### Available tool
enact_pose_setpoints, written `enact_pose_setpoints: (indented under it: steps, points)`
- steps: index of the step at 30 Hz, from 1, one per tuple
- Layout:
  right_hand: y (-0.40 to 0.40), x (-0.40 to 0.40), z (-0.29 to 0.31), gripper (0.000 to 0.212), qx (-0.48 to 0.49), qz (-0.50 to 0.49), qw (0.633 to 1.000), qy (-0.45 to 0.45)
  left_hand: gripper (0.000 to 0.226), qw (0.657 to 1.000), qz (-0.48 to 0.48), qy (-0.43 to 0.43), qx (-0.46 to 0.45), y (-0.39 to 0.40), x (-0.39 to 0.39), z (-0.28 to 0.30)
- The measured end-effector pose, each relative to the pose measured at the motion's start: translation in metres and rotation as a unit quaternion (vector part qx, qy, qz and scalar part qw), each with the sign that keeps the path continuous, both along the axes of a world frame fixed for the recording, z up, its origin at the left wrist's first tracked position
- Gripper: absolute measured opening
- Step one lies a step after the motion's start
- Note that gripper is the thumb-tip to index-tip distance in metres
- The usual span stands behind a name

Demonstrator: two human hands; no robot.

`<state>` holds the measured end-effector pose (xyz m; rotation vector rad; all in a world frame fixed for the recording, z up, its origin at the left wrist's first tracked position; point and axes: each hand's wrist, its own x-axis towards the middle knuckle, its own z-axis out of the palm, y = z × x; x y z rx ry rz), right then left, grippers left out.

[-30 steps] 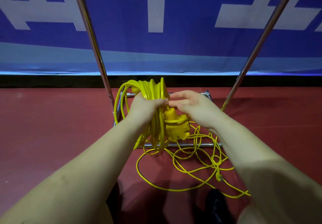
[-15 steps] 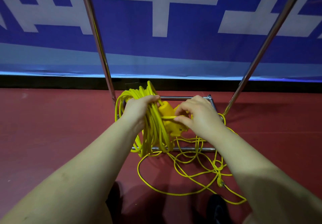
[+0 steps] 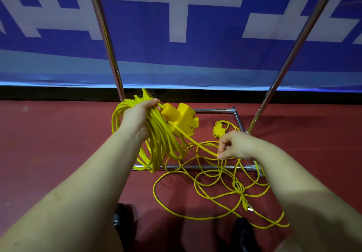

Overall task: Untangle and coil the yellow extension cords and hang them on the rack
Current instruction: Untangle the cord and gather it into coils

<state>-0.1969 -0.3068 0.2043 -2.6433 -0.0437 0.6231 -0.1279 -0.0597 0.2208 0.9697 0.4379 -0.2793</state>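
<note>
Since half a second ago the right hand has left the chunky yellow plastic socket block and dropped toward the floor, where its fingers now pinch a strand of the thick yellow cord running down from that block. With the hand gone, the block shows in full, and a smaller yellow multi-outlet plug beyond it on the floor has come into sight.

The left hand is curled round the top of the bundled coil of thick yellow extension cord, holding it up with its loops hanging down to the chrome base bar of the metal rack.

By my reading, the task is perhaps half done at best. One cord is largely coiled, with a last length to gather in. The thinner yellow cord lies in loose, crossing loops on the dark red floor, draped over the base bar, with what looks like a knot near its plug end; it seems untouched. Nothing hangs from the rack's two slanting chrome uprights in the part that shows.
</note>
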Motion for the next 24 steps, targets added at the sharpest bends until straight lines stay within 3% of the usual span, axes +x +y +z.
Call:
enact_pose_setpoints:
  steps: [3,6,9,13,15,19,24]
  points:
    - [0.008,0.002,-0.008,0.025,-0.022,0.006,1.000,-0.015,0.017,1.000,-0.020,-0.002,-0.022,-0.004,-0.004,0.003]
    - [0.025,0.001,-0.005,0.018,0.119,-0.005,0.992,-0.043,0.019,0.998,-0.036,0.003,-0.050,-0.009,-0.006,0.006]
    - [0.036,-0.002,-0.001,0.013,0.245,-0.047,0.968,-0.010,0.020,0.995,-0.026,0.010,-0.095,-0.013,-0.007,0.008]
    - [0.043,0.006,-0.002,0.050,0.356,-0.257,0.898,-0.035,0.026,0.992,-0.017,0.006,-0.127,-0.015,-0.007,0.008]
    - [0.046,0.008,-0.005,0.062,0.360,-0.292,0.886,-0.024,0.032,0.992,-0.023,0.001,-0.127,-0.018,-0.008,0.008]
    - [0.054,0.008,-0.016,0.033,0.439,-0.271,0.857,0.001,0.022,0.993,-0.051,0.004,-0.106,-0.020,-0.010,0.008]
    - [0.044,0.014,-0.008,0.033,0.520,-0.309,0.795,-0.050,0.019,0.995,-0.086,-0.010,-0.055,-0.014,-0.009,0.008]
